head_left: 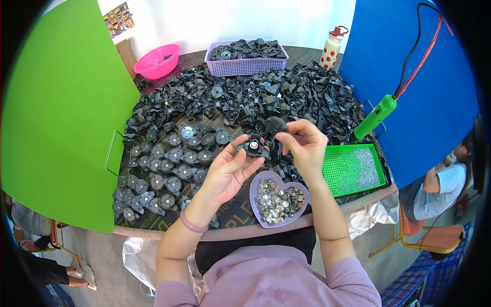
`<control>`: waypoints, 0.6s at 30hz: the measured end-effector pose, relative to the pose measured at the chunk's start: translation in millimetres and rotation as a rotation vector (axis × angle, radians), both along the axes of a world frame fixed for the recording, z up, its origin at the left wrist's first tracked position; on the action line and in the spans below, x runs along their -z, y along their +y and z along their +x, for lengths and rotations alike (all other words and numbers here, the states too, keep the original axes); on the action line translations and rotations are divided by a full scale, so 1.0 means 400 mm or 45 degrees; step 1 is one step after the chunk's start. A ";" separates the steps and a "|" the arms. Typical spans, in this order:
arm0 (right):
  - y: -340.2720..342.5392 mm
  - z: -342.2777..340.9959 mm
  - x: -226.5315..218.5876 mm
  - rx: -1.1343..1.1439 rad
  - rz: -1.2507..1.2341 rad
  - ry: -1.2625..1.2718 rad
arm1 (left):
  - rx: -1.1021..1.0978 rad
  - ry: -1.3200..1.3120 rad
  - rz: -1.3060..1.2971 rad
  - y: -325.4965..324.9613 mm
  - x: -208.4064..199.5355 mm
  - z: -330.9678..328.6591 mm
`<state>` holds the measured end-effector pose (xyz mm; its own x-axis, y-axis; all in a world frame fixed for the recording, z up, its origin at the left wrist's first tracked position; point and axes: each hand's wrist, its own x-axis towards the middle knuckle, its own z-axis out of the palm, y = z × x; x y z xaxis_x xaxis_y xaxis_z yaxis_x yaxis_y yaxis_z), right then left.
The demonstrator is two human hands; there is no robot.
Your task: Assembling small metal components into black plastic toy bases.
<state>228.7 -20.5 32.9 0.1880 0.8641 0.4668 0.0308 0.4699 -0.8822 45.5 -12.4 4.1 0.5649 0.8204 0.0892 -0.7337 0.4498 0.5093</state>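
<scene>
In my left hand [231,171] is a black plastic housing [253,147] with a small silver round piece at its middle. My right hand [305,143], its thumb and fingers pinched together, holds a round black disc [276,125] just above and to the right of the housing; the two parts are apart. Below my hands a purple heart-shaped bowl [253,190] holds many small silver metal pieces. Left of my left hand lie rows of black round assemblies [175,154] with pale centres. A large heap of loose black plastic parts [245,97] spreads beyond my hands.
A green basket [332,174] of small screws stands at right, below a hanging green electric screwdriver [377,117]. At the back are a pink basket [148,59], a lilac basket [245,66] of black parts and a bottle [331,49]. Green [61,112] and blue [409,92] panels flank the table.
</scene>
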 end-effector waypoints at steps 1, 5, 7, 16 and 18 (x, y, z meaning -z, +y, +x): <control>-0.010 -0.005 -0.005 0.034 -0.018 -0.019 | -0.031 0.034 -0.008 -0.006 0.004 0.003; -0.021 -0.043 -0.033 0.339 0.633 -0.726 | -0.078 0.023 -0.050 -0.021 0.014 0.015; -0.019 -0.047 -0.025 0.172 0.560 -0.678 | -0.096 0.033 -0.074 -0.022 0.015 0.020; -0.013 -0.013 -0.017 -0.114 0.403 -0.779 | 0.054 0.004 -0.107 -0.014 0.021 0.006; -0.012 -0.013 -0.019 -0.150 0.468 -1.018 | -0.023 0.075 -0.086 -0.015 0.020 0.010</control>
